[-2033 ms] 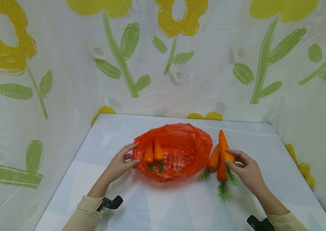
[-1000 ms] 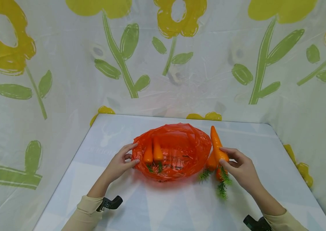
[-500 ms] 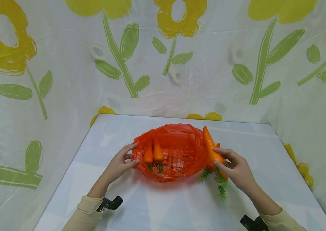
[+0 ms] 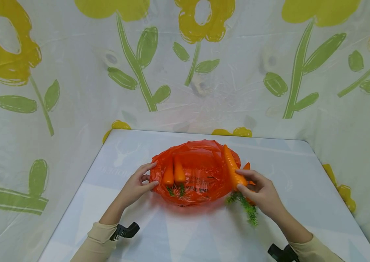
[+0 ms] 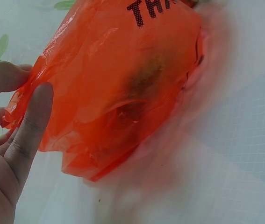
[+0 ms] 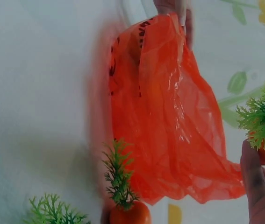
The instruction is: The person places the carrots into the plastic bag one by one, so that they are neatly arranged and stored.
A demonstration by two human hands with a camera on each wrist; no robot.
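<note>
A red translucent plastic bag (image 4: 201, 165) lies with its mouth wide on the table. Two orange carrots with green tops, one of them the inner carrot (image 4: 179, 171), rest in its left part. My left hand (image 4: 140, 181) pinches the bag's left rim between thumb and fingers, as the left wrist view shows. In my right hand (image 4: 263, 193) is another carrot (image 4: 233, 169), gripped near its leafy end, its tip slanting over the bag's right rim. Behind that hand, loose carrots (image 4: 247, 166) lie on the table, mostly hidden; a carrot top (image 6: 130, 213) shows low in the right wrist view.
The pale table (image 4: 198, 236) has a light triangle pattern. A white curtain (image 4: 83, 72) printed with yellow flowers and green stems stands behind and at both sides. Black wrist cameras (image 4: 126, 230) sit on both forearms.
The right hand has carried its carrot leftward, from above the loose carrots to over the bag's right rim. The left hand and the two carrots in the bag have stayed put.
</note>
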